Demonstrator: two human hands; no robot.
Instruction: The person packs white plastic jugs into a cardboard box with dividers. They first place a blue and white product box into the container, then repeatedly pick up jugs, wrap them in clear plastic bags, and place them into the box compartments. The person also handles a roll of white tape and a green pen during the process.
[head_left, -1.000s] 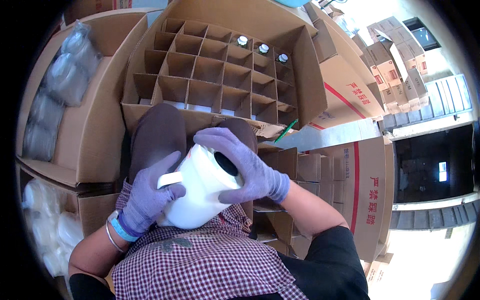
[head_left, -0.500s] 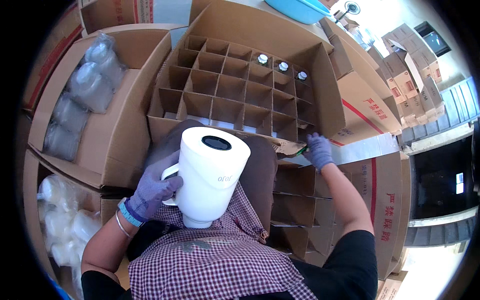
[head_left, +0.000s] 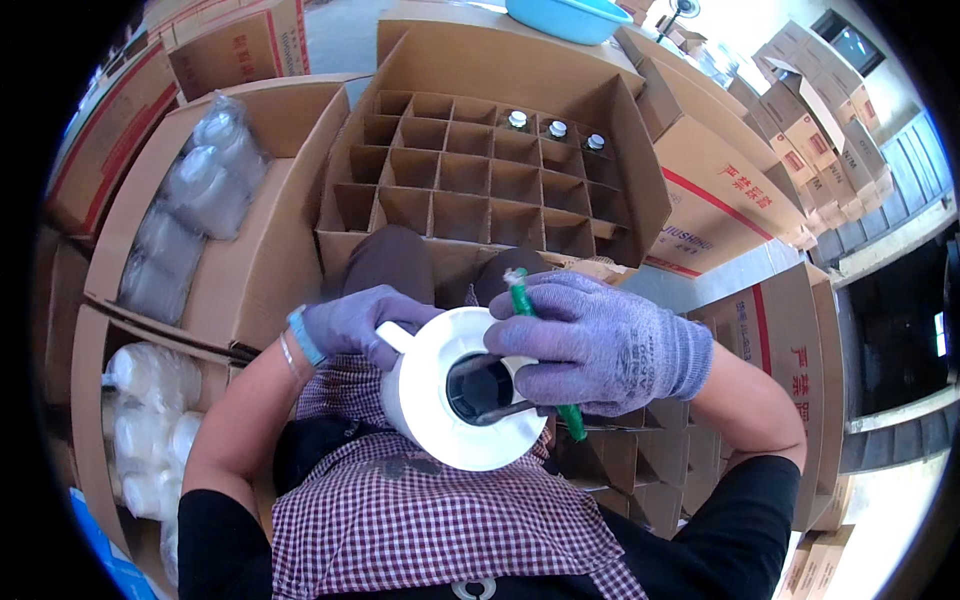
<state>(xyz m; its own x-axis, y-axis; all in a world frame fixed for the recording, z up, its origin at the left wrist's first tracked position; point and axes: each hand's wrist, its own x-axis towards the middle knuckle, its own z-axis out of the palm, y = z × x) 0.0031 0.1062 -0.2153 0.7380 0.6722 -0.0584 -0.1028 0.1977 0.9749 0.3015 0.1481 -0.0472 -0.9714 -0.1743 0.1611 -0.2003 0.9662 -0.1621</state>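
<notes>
A white jug point(head_left: 520, 440) is tipped so that its wide round end, with a dark round centre, faces me above my lap. My gloved left hand point(head_left: 365, 325) is closed at its handle point(head_left: 398, 337). Over the right side of that end is my gloved right hand point(head_left: 600, 345), gripping a tool with a green-wrapped handle point(head_left: 523, 297). A thin dark part by its fingers reaches to the dark centre; its tip cannot be made out. Beyond my knees stands an open carton point(head_left: 470, 55) with cardboard dividers, and several white-capped bottles point(head_left: 557, 130) sit in its back cells.
To the left, two open cartons point(head_left: 275, 215) hold plastic-wrapped white items point(head_left: 215, 190). Another divided carton point(head_left: 650, 470) is beside my right arm. A blue basin point(head_left: 570, 20) stands at the back, with stacked boxes point(head_left: 815, 110) at the far right.
My right hand has come from the carton edge at the right to the jug, bringing the green-handled tool. My left hand has tipped the jug's wide end toward me.
</notes>
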